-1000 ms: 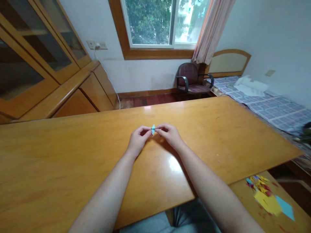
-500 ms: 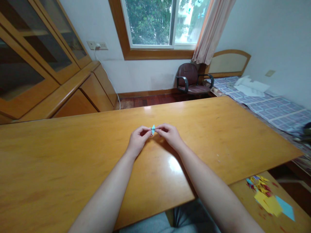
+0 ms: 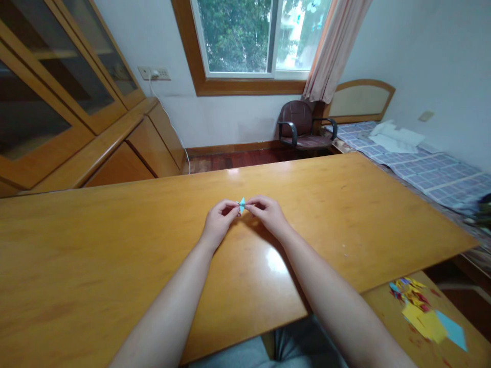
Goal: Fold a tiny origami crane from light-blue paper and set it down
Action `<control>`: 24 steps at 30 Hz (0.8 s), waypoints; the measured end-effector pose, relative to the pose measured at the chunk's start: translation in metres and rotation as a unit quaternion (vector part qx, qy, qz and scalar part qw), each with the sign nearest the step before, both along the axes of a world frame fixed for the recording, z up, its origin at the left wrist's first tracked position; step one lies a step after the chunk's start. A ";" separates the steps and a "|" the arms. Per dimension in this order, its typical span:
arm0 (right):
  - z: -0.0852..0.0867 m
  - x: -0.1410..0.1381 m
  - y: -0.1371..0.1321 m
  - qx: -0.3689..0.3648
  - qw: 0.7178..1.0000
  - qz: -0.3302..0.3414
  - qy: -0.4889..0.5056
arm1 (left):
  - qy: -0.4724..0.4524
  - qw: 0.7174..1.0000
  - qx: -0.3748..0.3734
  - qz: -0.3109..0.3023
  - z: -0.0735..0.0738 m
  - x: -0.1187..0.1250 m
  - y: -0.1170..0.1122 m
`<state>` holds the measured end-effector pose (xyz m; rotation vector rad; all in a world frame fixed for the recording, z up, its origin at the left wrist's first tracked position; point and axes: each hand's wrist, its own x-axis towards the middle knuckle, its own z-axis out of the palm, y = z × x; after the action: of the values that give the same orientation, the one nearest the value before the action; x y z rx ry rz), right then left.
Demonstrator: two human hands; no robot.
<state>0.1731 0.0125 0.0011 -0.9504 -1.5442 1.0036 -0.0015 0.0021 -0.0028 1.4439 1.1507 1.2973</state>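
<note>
A small light-blue piece of folded paper (image 3: pixel 242 205) is held between my two hands, just above the wooden table (image 3: pixel 115 245). My left hand (image 3: pixel 221 219) pinches its left side with thumb and forefinger. From the right, my right hand (image 3: pixel 267 210) grips the other side in the same kind of pinch. The paper comes to a point at top and bottom; its exact folds are too small to make out, and the fingertips cover its sides.
Right of my right forearm, a lower surface bears a pile of small coloured paper pieces (image 3: pixel 410 292), yellow paper sheets (image 3: pixel 425 322) and a light-blue sheet (image 3: pixel 452 329). Beyond the table stand a chair (image 3: pixel 297 120) and a bed (image 3: pixel 425 168). A cabinet (image 3: pixel 118 166) lines the left.
</note>
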 end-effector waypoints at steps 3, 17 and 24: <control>0.000 0.000 0.000 -0.001 1.000 -0.003 -0.005 | -0.003 1.000 -0.015 0.001 -0.001 0.000 0.001; 0.001 0.000 -0.002 0.013 0.999 -0.008 -0.029 | 0.005 0.999 -0.033 -0.006 0.000 -0.001 0.000; -0.001 0.000 -0.001 0.023 0.999 -0.017 -0.045 | 0.003 1.000 -0.028 -0.003 0.001 0.000 -0.001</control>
<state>0.1735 0.0111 0.0005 -0.9976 -1.6127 0.9095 -0.0012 0.0015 -0.0020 1.4103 1.1760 1.2474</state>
